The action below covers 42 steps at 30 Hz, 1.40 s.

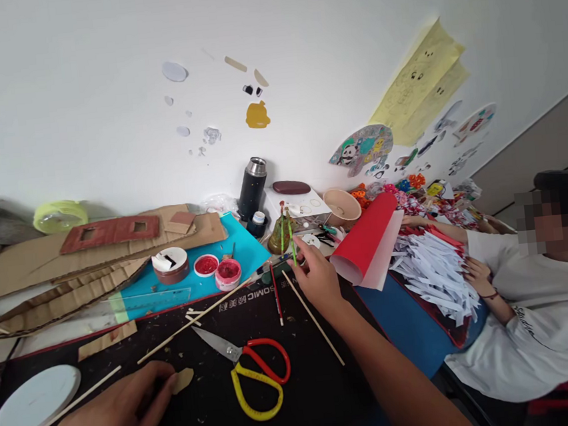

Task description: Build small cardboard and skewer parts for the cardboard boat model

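My left hand [115, 413] pinches a small tan piece of cardboard [184, 381] between thumb and finger, low over the black mat. My right hand [314, 273] reaches to the back of the mat, its thumb and forefinger closed around a thin green paintbrush [291, 236], bristles up. Just behind it stands a greenish jar [277, 237] with another brush in it. Between my hands lie scissors [238, 355], blades apart, with one red and one yellow handle. Left of my right forearm rests a thin wooden stick [314, 318], and near it a red pencil [276, 294].
Open pots of red paint [228, 272] stand on a blue sheet [246, 240]. Cut cardboard [13, 272] lies at the left, a white lid [37, 401] nearer. A black flask [253, 189] stands by the wall. At right, a person [534, 303] handles white paper strips [433, 272] beside rolled red paper [367, 238].
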{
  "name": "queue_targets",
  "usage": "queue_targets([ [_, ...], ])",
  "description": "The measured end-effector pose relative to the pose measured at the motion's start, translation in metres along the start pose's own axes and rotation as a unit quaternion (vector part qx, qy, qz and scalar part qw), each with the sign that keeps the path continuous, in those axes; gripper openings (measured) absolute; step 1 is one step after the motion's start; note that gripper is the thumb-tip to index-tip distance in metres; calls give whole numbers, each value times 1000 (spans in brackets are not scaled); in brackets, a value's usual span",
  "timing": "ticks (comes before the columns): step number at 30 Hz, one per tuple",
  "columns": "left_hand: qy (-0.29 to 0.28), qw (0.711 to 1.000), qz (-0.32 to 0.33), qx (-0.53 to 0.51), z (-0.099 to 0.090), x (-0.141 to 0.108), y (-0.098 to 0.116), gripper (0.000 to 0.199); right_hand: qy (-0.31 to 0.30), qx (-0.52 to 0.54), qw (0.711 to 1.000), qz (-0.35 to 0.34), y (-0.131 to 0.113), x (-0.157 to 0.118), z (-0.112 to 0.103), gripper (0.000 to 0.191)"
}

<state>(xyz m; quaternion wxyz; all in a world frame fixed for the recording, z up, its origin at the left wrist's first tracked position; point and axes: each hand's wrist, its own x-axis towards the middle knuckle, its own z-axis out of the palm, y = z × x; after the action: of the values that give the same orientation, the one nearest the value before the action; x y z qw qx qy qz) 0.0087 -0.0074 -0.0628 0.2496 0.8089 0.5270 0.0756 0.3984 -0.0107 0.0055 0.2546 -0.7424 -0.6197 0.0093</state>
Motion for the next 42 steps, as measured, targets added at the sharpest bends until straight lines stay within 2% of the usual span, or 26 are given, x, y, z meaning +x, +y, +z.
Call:
queue_targets([
  [8, 7, 1000, -7, -5, 5, 1, -4, 43, 11, -16, 1000, -21, 4, 13, 3, 46],
  [17, 11, 1000, -6, 1, 6, 0, -6, 42, 7, -32, 999, -26, 8, 14, 9, 46],
  [24, 8, 1000, -3, 5, 8, 0, -8, 42, 53, 40, 998, -23, 10, 15, 11, 46],
  [30, 2, 1000, -8, 2, 8, 0, -9, 44, 65, 79, 994, 27, 11, 14, 9, 49],
  [38, 7, 1000, -8, 5, 9, 0, -10, 40, 94, 33, 994, -54, 21, 16, 9, 47],
  [42, 10, 1000, 0, 8, 7, -1, -9, 40, 156, 57, 979, -119, 25, 18, 10, 43],
])
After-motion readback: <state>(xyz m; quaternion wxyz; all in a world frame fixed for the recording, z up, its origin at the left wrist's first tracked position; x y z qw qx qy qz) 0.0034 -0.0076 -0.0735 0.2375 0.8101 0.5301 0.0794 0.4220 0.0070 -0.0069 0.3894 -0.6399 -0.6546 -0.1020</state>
